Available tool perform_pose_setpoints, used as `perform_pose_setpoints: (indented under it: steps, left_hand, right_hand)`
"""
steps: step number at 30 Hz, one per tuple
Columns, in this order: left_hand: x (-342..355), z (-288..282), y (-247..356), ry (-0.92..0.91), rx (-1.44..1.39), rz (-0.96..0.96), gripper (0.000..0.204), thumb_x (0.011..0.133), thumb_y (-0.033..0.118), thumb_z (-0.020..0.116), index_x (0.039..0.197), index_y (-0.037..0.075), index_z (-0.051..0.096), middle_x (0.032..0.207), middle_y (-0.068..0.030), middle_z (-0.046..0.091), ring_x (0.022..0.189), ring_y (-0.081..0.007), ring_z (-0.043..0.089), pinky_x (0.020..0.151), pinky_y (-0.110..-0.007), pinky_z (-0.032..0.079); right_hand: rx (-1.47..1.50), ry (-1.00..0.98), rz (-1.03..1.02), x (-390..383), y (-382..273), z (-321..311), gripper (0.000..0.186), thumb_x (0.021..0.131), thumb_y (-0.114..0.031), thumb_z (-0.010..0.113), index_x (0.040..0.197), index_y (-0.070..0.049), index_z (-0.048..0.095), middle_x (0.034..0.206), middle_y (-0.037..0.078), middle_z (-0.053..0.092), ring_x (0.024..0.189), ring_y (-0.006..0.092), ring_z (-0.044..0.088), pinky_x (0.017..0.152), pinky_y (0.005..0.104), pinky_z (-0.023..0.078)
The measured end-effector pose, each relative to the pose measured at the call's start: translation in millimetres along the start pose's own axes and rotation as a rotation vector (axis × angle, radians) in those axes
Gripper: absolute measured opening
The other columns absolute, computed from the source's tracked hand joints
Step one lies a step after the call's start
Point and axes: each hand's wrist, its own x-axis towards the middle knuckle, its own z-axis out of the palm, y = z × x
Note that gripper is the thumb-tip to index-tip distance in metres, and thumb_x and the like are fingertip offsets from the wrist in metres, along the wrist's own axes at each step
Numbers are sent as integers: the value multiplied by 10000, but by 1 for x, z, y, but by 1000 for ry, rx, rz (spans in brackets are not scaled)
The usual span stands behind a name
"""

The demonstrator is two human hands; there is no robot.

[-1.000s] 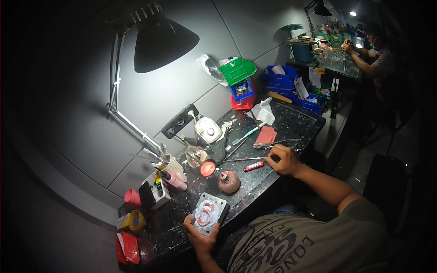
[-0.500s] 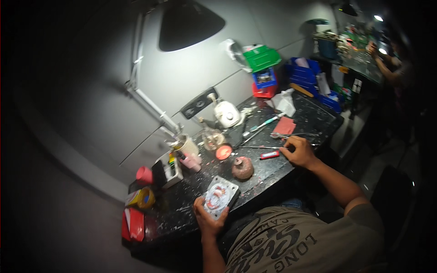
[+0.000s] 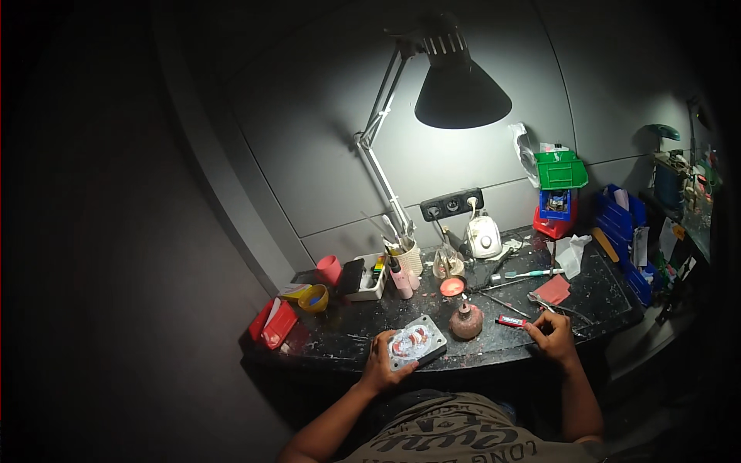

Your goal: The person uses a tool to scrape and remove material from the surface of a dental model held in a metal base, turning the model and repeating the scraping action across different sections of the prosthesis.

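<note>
My left hand grips a grey metal dental flask half near the bench's front edge. White plaster with a red-and-pink arch shape fills it. At the right, my right hand has thumb and fingers closed at the right end of a small red lighter with a white label. A thin metal tool lies just behind the lighter, its end close to my fingers. Between the hands stands a round brownish-pink pot with a narrow neck, which looks like a spirit lamp.
Behind lie a toothbrush, a pink sheet and white tissue. A pink bottle, a tool cup and a yellow bowl stand at the left. A desk lamp hangs above; stacked bins stand far right.
The head view has turned left and levelled, so the bench appears lower and farther right. My right fingertips have come up to the lighter's end. The flask half stays in my left hand.
</note>
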Motion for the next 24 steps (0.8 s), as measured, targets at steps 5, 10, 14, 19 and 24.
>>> perform_pose_setpoints:
  steps: [5,10,14,19,24]
  left_hand:
    - [7,0,6,-6,17,37,1040,876,520,933,1575,-61,428,1497,-301,569,1389,-462,595,1212,-531,478]
    - [9,0,7,21,1,42,1024,869,509,930,1565,-66,448,1499,-297,568,1367,-465,604,1210,-531,471]
    - [8,-1,10,50,25,53,1038,857,520,940,1568,-58,451,1503,-290,569,1393,-468,586,1222,-532,462]
    - [1,-1,17,50,-15,36,1047,845,505,954,1579,-44,448,1510,-287,565,1406,-468,577,1230,-535,456]
    - [3,3,13,30,-106,-27,1067,839,491,971,1606,-21,434,1565,-311,514,1453,-492,523,1262,-567,415]
  right_hand:
    - [-119,41,-56,-3,-2,2,319,951,-208,916,797,2,733,665,88,679,584,143,619,579,344,462]
    - [-104,36,-47,-5,1,1,313,969,-200,902,804,4,732,684,86,686,598,143,624,592,343,471]
    - [-158,71,-68,-9,-9,2,317,981,-202,895,804,2,730,684,79,686,605,140,625,598,337,469]
    - [-194,66,-49,-9,-13,3,322,988,-202,888,805,7,724,663,65,660,608,116,592,585,337,445]
    - [-153,42,23,-4,6,3,364,1014,-171,874,771,-14,654,650,-19,566,636,51,493,576,309,373]
